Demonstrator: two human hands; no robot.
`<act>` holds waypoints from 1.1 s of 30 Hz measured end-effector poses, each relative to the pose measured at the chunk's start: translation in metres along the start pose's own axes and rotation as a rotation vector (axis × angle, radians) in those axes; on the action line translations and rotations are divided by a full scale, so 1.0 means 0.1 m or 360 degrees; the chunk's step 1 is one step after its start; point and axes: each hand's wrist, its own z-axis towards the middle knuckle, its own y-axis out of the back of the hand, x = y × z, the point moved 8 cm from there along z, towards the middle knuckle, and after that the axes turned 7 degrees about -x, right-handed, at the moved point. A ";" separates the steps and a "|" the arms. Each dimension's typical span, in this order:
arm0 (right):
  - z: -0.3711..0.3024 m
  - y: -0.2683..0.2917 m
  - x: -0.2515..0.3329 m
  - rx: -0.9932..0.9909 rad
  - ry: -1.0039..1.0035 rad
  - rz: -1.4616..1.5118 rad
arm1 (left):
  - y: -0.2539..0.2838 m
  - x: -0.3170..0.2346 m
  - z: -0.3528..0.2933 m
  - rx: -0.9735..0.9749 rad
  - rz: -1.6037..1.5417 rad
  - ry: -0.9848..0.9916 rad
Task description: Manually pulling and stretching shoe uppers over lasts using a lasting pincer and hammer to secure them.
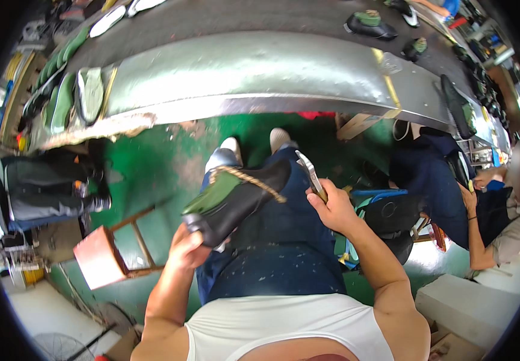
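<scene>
Head view: your left hand (190,245) grasps the end of a black shoe with a green underside (245,207), tilted over your lap in the middle of the frame. A tan braided rope (242,175) lies across it. Your right hand (335,207), just right of centre, clasps a silver metal hand tool (310,171), apart from the shoe. Work looks partway: the rope is already across, the green face bare; what remains, you cannot tell from here.

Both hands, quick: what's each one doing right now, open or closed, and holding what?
Left hand: closed, holding the black-and-green shoe by its near end.
Right hand: closed, holding a metal tool.
</scene>
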 end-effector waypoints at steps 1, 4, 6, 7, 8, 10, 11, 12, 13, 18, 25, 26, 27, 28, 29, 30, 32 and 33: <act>0.14 0.18 0.07 -0.0055 0.0012 -0.0009 | -0.13 -0.21 0.01 -0.0038 -0.0043 -0.0090; 0.63 0.76 0.48 -0.0495 0.0690 -0.0672 | -0.24 -0.61 0.21 0.0082 -0.0061 -0.0315; 1.05 1.05 0.62 -0.0678 0.0888 -0.0970 | -0.40 -0.91 0.50 0.0140 -0.0054 -0.0460; 1.27 1.17 0.61 -0.0774 0.0938 -0.1082 | -0.51 -1.05 0.68 0.0123 0.0006 -0.0528; 1.55 1.25 0.57 -0.0775 0.0921 -0.1121 | -0.60 -1.17 0.89 0.0110 0.0078 -0.0582; 1.90 1.44 0.42 -0.0794 0.0897 -0.1188 | -0.84 -1.34 1.44 0.0176 0.0218 -0.0629; 2.07 1.52 0.30 -0.0806 0.0828 -0.1199 | -0.97 -1.42 1.74 0.0237 0.0305 -0.0635; 2.23 1.57 0.22 -0.0807 0.0763 -0.1203 | -1.09 -1.48 2.04 0.0231 0.0296 -0.0629; 2.31 1.57 0.17 -0.0794 0.0683 -0.1104 | -1.17 -1.56 2.32 0.0209 0.0291 -0.0630; 2.33 1.57 0.20 -0.0794 0.0663 -0.1002 | -1.57 -1.73 3.71 0.0288 0.0385 -0.0424; 2.34 1.61 0.16 -0.0769 0.0603 -0.0957 | -2.03 -1.81 5.38 0.0225 0.1691 -0.0856; 2.33 1.60 0.16 -0.0754 0.0618 -0.0958 | -1.95 -1.73 5.53 0.0274 0.1865 -0.0730; 2.34 1.59 0.15 -0.0751 0.0597 -0.0942 | -1.82 -1.65 5.67 0.0318 0.2037 -0.0602; 2.36 1.59 0.14 -0.0749 0.0575 -0.0928 | -1.68 -1.66 5.74 0.0109 0.1969 -0.0754; 2.36 1.59 0.16 -0.0741 0.0590 -0.0931 | -1.56 -1.68 5.85 0.0095 0.1961 -0.0761; 2.37 1.57 0.15 -0.0728 0.0558 -0.0912 | -1.38 -1.79 5.92 0.0034 0.1736 -0.0760; 2.40 1.57 0.13 -0.0711 0.0491 -0.0886 | -0.97 -2.05 6.05 -0.0143 0.1469 -0.0771; 2.38 1.59 0.12 -0.0704 0.0479 -0.0902 | -0.80 -2.24 6.07 -0.0311 0.1521 -0.0815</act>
